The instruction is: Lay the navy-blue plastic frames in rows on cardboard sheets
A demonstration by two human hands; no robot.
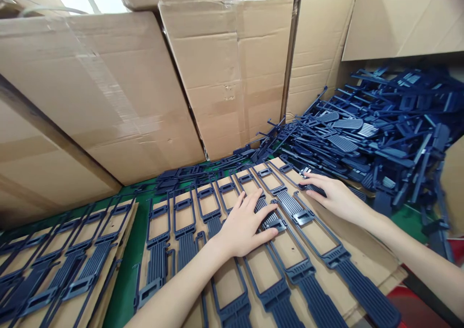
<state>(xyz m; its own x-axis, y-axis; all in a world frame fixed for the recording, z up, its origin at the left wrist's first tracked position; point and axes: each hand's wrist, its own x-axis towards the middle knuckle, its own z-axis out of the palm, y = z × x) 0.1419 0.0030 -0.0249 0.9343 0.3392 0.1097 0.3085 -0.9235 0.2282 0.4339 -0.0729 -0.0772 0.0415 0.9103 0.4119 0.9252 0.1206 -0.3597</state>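
Observation:
Rows of dark blue plastic frame-shaped parts with ribbed paddle ends (366,289) lie side by side on a cardboard sheet (377,250). My left hand (244,224) rests palm down on the middle parts, its fingers spread, partly hiding their ribbed sections. At the right end of the row, my right hand (335,197) has its fingers and thumb around the ribbed section of another dark blue plastic part (314,188). That part's open frame (286,169) reaches toward the back edge of the cardboard.
A large heap of similar blue parts (362,129) spreads at the right. More loose parts (177,178) lie along the back on the green surface (126,260). A second loaded cardboard sheet (116,265) is at left. Tall cardboard boxes (232,76) stand behind.

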